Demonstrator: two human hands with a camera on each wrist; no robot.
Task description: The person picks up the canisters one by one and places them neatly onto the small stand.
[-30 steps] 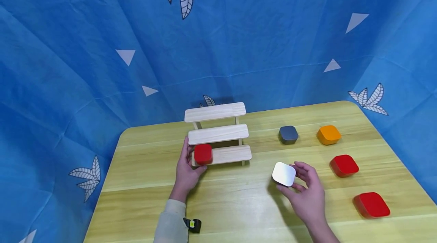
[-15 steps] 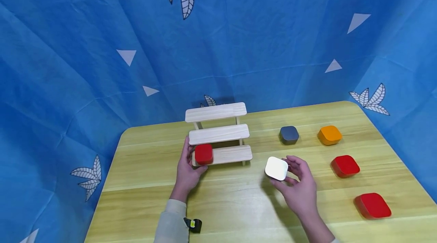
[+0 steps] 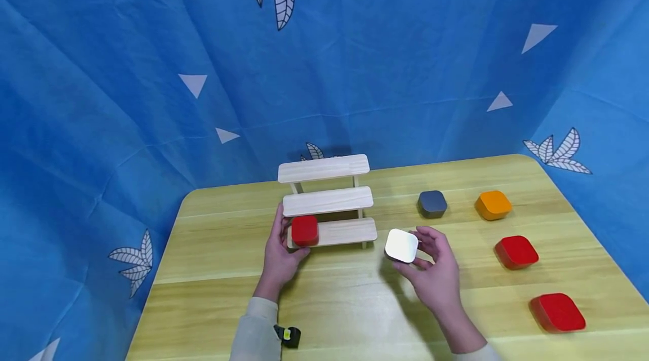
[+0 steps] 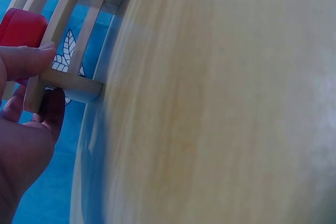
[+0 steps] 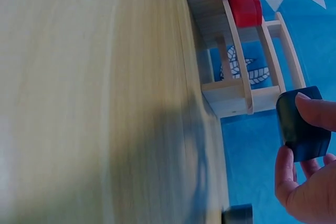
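Note:
In the head view, a three-step wooden display rack [image 3: 324, 202] stands toward the back of the table, with a red rounded-square block [image 3: 305, 230] at the left end of its lowest step. My left hand [image 3: 280, 259] grips that end of the rack beside the block, thumb [image 4: 29, 61] over the step and fingertips [image 4: 51, 111] below. Right of the rack, my right hand [image 3: 435, 271] pinches another rounded-square block [image 3: 402, 245] above the table. The top of this block glares white in the head view; the right wrist view shows the block [image 5: 302, 124] dark.
On the table's right side lie a dark grey block [image 3: 432, 204], an orange block [image 3: 493, 205] and two red blocks, one farther back [image 3: 516, 252] and one nearer [image 3: 558, 312]. A blue patterned cloth [image 3: 395, 57] hangs behind the wooden table [image 3: 345, 304].
My right hand has carried its block leftward and slightly back, nearer the rack. The left hand and the red block on the step keep their place.

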